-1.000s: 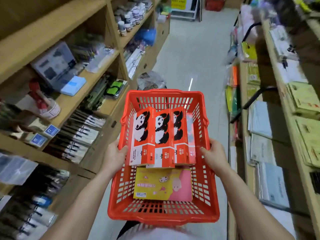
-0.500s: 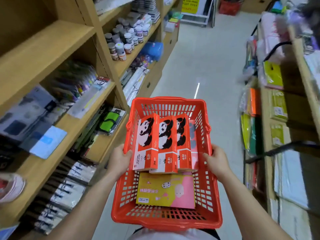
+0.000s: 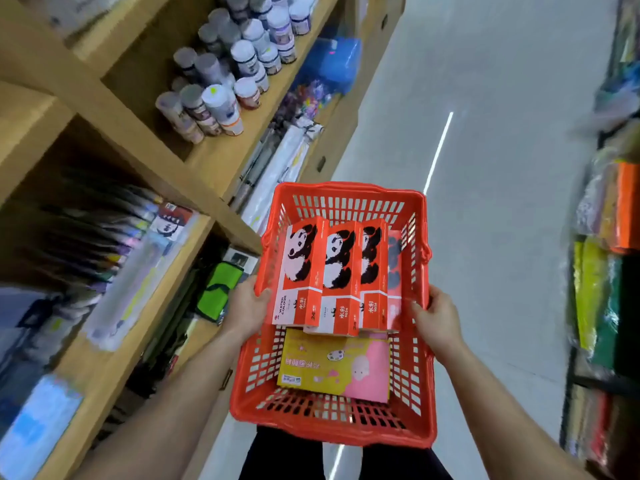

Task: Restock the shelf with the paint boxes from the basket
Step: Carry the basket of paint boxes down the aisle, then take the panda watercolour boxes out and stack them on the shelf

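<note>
I carry a red plastic basket (image 3: 349, 419) in front of me, one hand on each long side. My left hand (image 3: 246, 310) grips its left rim and my right hand (image 3: 437, 320) grips its right rim. Inside, several red and white paint boxes (image 3: 332, 275) with panda pictures lean side by side across the far half. A flat yellow and pink box (image 3: 334, 367) lies on the basket floor below them. The wooden shelf (image 3: 128, 133) runs along my left side.
Small paint jars (image 3: 221, 77) crowd an upper shelf board. Brush packs (image 3: 114, 244) and a green pouch (image 3: 220, 289) lie on lower boards. Paper goods fill a rack (image 3: 609, 258) on the right. The grey aisle floor (image 3: 485, 133) stretches ahead.
The view has moved forward along the aisle and tilted left; the jar shelf is now closer. Both hands keep the same grip on the basket.
</note>
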A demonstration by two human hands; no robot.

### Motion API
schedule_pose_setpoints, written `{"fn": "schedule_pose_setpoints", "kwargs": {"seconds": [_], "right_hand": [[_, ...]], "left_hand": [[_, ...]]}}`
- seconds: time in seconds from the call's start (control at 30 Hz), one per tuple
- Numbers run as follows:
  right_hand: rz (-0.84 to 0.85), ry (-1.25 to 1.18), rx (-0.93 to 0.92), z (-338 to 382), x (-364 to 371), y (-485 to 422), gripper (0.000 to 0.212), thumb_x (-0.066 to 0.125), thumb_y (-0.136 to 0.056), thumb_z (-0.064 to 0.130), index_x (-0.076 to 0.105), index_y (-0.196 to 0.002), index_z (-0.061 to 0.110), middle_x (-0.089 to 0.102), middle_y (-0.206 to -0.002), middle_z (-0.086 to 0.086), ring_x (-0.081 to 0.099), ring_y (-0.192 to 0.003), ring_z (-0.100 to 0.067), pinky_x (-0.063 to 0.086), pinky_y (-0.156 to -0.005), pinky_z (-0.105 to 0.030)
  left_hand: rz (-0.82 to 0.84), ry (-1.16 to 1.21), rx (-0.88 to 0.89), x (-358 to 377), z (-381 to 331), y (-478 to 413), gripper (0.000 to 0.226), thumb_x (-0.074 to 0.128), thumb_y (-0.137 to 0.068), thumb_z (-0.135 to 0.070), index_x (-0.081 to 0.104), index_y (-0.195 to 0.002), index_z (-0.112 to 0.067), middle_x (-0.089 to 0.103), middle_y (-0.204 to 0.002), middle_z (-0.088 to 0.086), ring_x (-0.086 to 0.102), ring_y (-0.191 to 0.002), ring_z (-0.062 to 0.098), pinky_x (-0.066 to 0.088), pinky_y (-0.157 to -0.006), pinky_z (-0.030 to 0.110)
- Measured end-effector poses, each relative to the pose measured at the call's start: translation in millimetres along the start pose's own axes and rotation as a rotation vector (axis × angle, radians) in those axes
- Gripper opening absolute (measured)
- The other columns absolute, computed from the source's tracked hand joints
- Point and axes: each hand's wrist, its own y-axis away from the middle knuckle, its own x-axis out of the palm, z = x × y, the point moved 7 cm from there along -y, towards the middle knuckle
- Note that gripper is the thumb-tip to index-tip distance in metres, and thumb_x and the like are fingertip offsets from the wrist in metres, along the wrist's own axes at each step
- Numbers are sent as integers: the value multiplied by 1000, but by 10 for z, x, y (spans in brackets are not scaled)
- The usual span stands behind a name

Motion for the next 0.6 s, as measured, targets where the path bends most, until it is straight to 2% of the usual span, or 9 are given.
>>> {"fn": "schedule_pose_setpoints", "kwargs": {"seconds": [0.07,0.1,0.27,0.37,0.43,0.5,0.53,0.6], "right_hand": [[-1,2,15,58,149,-367,16,63,-95,9,72,-108,13,78,-95,-5,76,-88,-28,62,-82,-45],[-1,-3,27,67,223,-535,15,63,-95,10,71,-107,14,78,-95,-5,76,-88,-27,62,-82,-45],[-41,9,63,81,571,-1143,13,63,-96,11,69,-101,21,76,-93,-2,75,-88,-26,61,-81,-44],[-73,24,90,62,762,-1330,13,62,-95,10,69,-102,19,76,-94,-5,73,-88,-27,59,-81,-44],[-97,43,96,37,865,-1385,12,62,-93,7,69,-98,16,75,-86,-2,72,-83,-26,56,-72,-37],[-131,90,87,25,910,-1399,13,62,-90,5,69,-94,15,72,-77,2,70,-77,-24,47,-62,-31],[-141,94,100,1,923,-1390,14,62,-90,5,69,-95,15,71,-77,2,69,-76,-23,45,-61,-30],[-154,93,134,-40,913,-1354,15,63,-90,6,70,-99,16,72,-79,0,70,-78,-26,45,-63,-31]], "left_hand": [[15,-13,-20,75,-42,-422,16,58,-98,-14,70,-110,-13,77,-99,6,72,-79,18,52,-66,27],[22,-21,-23,114,-55,-617,16,58,-98,-13,70,-110,-12,77,-100,7,72,-83,22,52,-70,29],[51,-38,-19,276,-21,-1452,17,58,-98,-13,70,-110,-12,76,-99,8,72,-87,25,55,-75,33],[70,-38,-15,345,88,-1823,14,60,-97,-14,70,-106,-18,77,-95,5,72,-83,21,51,-65,24],[65,-43,-6,370,186,-1990,12,63,-96,-13,70,-102,-20,74,-86,-2,72,-81,22,52,-67,24],[66,-44,-26,372,321,-2087,11,65,-95,-13,70,-103,-18,69,-82,-7,74,-81,27,60,-77,37],[81,-44,-37,388,385,-2112,11,65,-95,-15,70,-105,-17,71,-83,-4,74,-82,29,61,-79,44],[122,-36,-49,429,460,-2120,14,64,-95,-19,69,-108,-18,77,-91,6,75,-84,30,61,-79,49]]}}
